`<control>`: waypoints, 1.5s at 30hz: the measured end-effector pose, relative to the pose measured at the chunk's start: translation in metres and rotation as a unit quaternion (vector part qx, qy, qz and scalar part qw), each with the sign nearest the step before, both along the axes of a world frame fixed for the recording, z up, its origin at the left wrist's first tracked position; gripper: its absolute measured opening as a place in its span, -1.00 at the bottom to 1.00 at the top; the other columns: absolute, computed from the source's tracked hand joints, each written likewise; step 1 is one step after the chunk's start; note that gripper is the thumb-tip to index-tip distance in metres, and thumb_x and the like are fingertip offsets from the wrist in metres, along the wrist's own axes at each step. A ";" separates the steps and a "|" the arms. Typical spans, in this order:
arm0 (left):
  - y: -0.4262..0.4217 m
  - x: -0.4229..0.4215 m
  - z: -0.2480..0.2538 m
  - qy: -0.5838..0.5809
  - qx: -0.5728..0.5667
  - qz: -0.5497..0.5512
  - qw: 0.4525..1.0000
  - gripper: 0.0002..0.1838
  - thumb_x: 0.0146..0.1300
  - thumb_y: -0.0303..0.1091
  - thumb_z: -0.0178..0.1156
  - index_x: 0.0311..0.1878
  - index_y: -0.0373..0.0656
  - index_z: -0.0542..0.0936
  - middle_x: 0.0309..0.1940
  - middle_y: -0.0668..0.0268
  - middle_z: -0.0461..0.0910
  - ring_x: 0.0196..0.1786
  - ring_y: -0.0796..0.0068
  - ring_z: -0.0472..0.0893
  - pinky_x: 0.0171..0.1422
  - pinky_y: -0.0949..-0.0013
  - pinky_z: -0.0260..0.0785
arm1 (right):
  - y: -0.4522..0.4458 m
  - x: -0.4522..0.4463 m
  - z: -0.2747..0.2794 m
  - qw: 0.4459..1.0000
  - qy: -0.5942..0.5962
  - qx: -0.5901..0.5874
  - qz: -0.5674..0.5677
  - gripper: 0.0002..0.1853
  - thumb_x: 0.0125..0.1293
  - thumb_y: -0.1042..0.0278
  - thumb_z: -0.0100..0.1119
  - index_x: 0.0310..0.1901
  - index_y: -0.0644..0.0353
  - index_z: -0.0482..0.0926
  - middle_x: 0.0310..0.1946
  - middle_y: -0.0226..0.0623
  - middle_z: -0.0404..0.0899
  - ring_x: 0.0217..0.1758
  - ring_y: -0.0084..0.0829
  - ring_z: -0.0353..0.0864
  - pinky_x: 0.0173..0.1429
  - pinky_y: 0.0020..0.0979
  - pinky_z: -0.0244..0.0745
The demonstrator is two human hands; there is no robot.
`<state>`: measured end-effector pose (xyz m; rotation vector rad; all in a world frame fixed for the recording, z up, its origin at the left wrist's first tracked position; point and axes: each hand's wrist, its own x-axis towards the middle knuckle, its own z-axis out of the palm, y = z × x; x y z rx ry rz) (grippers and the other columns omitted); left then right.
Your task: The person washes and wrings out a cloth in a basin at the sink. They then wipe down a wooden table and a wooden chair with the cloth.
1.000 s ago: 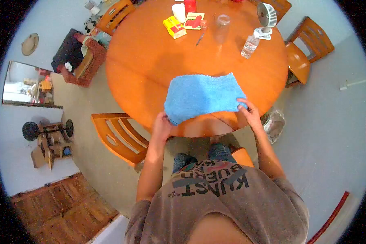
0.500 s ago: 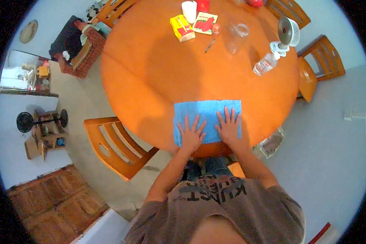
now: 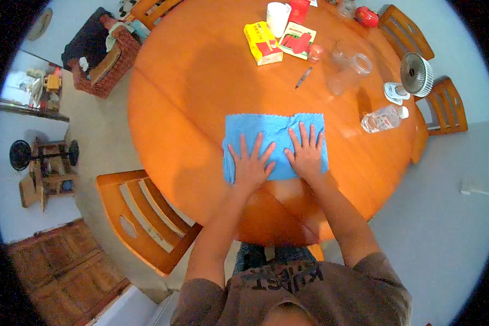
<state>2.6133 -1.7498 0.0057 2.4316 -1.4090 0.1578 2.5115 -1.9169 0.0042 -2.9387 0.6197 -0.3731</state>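
A blue cloth lies spread out on the round orange wooden table. My left hand rests flat on the cloth's left half, palm down with the fingers spread. On its right half lies my right hand, likewise flat with the fingers apart. Slight wrinkles show in the cloth near the right hand's fingertips. Bare tabletop is visible between the cloth and the table's near edge.
Farther back stand a yellow packet, a white cup, a booklet, a pen and a clear jar. To the right are a plastic bottle and a small fan. A wooden chair sits at the left.
Both hands and the blue cloth have slid forward, away from the table's near edge. The fingers stay spread on the cloth. The camera view has shifted a little.
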 end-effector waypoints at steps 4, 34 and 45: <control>-0.024 0.035 -0.010 -0.045 0.010 -0.003 0.999 -0.40 0.16 0.13 0.08 0.30 0.35 0.30 0.41 0.26 0.05 0.36 -0.29 0.02 0.19 -0.62 -0.25 | -0.023 0.032 -0.010 0.998 -0.010 -0.054 -0.002 -0.35 0.23 -0.13 -0.01 0.33 -0.09 0.22 0.39 -0.13 0.06 0.43 0.10 -0.04 0.38 0.28 -0.26; 0.075 -0.146 -0.053 -0.152 0.004 0.046 0.987 -0.43 0.25 0.16 -0.06 0.34 0.36 0.25 0.37 0.23 0.15 0.35 -0.23 0.10 0.17 -0.59 -0.11 | 0.040 -0.126 -0.041 0.985 0.010 -0.105 0.136 -0.36 0.31 -0.17 -0.17 0.35 -0.05 0.17 0.39 -0.11 0.04 0.44 0.09 -0.05 0.34 0.34 -0.23; 0.117 -0.205 -0.052 -0.162 -0.007 0.022 0.986 -0.42 0.21 0.18 -0.01 0.32 0.38 0.27 0.37 0.26 0.17 0.35 -0.22 0.12 0.17 -0.60 -0.12 | 0.083 -0.192 -0.038 0.976 0.022 -0.097 0.191 -0.35 0.33 -0.10 -0.17 0.36 0.06 0.13 0.40 -0.04 0.00 0.44 0.13 -0.10 0.35 0.35 -0.29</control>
